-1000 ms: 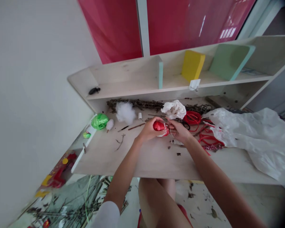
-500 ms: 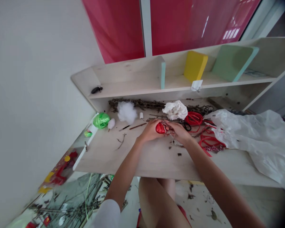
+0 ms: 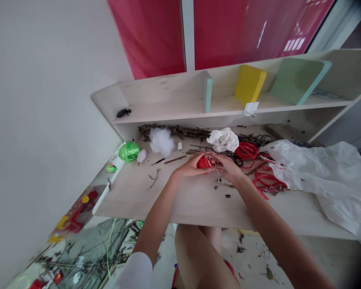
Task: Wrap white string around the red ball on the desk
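Between my two hands, above the middle of the desk (image 3: 195,200), is a small red bundle (image 3: 203,162) that looks like wrapped plastic or ribbon. My left hand (image 3: 191,165) curls round it from the left. From the other side my right hand (image 3: 225,163) closes on it, with a thin pale string (image 3: 217,170) trailing by the fingers. The fingertips partly cover the bundle. Just behind the hands lies a crumpled white paper wad (image 3: 223,139), beside black-handled scissors (image 3: 237,160) and a coil of red cord (image 3: 246,151).
Cotton fluff (image 3: 161,142), a green ball of plastic twine (image 3: 129,151) and a small white spool (image 3: 179,146) lie left of the hands. Dry twigs (image 3: 180,131) run along the back under the shelf (image 3: 168,114). A clear plastic bag (image 3: 321,172) spreads over the right side.
The bundle has turned slightly between my hands, and more of its red side faces me. Both hands stay in nearly the same place; the view has shifted a little.
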